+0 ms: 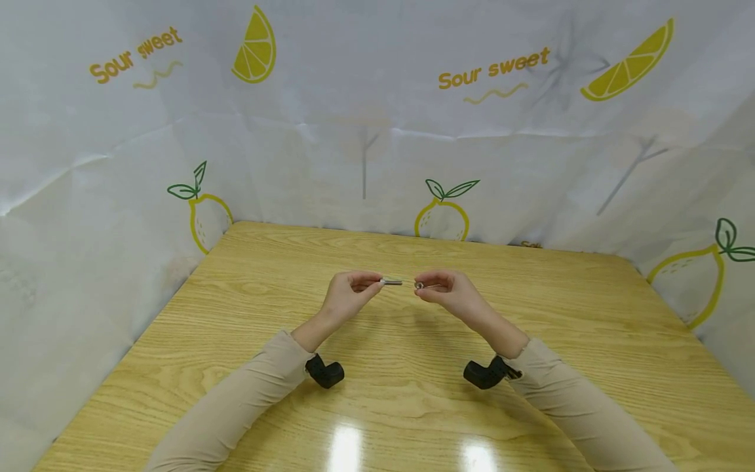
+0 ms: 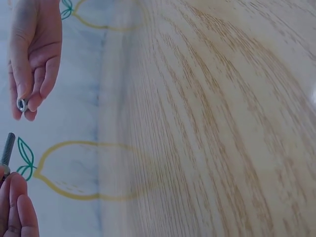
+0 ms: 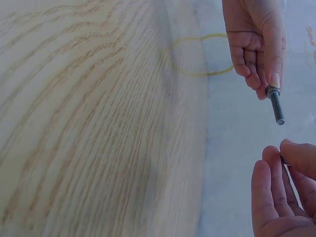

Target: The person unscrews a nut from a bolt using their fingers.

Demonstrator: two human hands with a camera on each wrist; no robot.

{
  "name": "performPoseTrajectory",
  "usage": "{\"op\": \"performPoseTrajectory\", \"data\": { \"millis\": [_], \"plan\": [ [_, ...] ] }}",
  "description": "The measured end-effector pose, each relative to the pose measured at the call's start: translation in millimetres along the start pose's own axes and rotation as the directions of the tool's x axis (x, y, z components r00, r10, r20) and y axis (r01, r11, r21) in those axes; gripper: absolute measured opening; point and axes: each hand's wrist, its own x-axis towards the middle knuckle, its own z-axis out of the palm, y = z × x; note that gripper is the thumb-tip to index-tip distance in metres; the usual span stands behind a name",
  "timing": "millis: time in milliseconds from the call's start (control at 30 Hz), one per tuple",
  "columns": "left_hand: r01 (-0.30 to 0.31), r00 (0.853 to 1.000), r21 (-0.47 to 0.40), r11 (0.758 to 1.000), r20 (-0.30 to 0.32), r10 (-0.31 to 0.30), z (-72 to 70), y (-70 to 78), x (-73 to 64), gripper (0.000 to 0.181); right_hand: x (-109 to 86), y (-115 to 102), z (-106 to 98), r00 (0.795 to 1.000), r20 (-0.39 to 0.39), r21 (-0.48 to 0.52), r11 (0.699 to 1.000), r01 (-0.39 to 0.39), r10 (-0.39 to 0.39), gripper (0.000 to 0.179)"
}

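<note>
Between thumb and fingertips, my left hand (image 1: 345, 298) pinches a silver bolt (image 1: 392, 282) by its head end. The threaded shank (image 3: 277, 108) sticks out toward the right hand and lies nearly level in the head view. My right hand (image 1: 457, 298) pinches a small metal nut (image 2: 21, 104) at its fingertips, the hole showing in the left wrist view. A short gap separates the bolt's tip from the nut. In the right wrist view the fingers of my right hand (image 3: 281, 192) hide most of the nut. Both hands are held over the wooden table.
The wood-grain table (image 1: 366, 419) stretches under both arms. A white cloth (image 1: 330, 164) printed with lemons hangs along its back and sides. Black wrist devices (image 1: 326, 372) sit at both cuffs. Light glares off the table's near part.
</note>
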Motion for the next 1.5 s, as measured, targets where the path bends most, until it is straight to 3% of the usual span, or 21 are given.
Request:
{"op": "performPoseTrajectory", "data": {
  "millis": [333, 667, 1267, 1500],
  "plan": [
    [0.029, 1.000, 0.052, 0.998, -0.002, -0.029, -2.0, -2.4, -1.0, 0.020, -3.6, 9.4, -3.1, 1.000, -0.007, 0.012, 1.000, -0.007, 0.007, 0.041],
    [0.115, 0.993, 0.063, 0.991, 0.012, -0.116, -5.0, -7.2, -0.4, 0.020, -3.5, 18.9, -5.5, 1.000, -0.006, 0.015, 1.000, -0.001, 0.001, 0.037],
    [0.132, 0.990, 0.095, 0.987, 0.031, -0.136, -7.2, -15.0, 0.3, 0.018, -2.4, 35.1, -11.8, 0.999, 0.025, -0.009, 0.999, -0.048, 0.048, 0.035],
    [0.171, 0.984, 0.102, 0.980, 0.041, -0.176, -8.1, -16.4, -0.6, 0.019, -3.0, 41.8, -15.0, 0.996, 0.064, -0.050, 0.997, -0.066, 0.069, 0.032]
  ]
}}
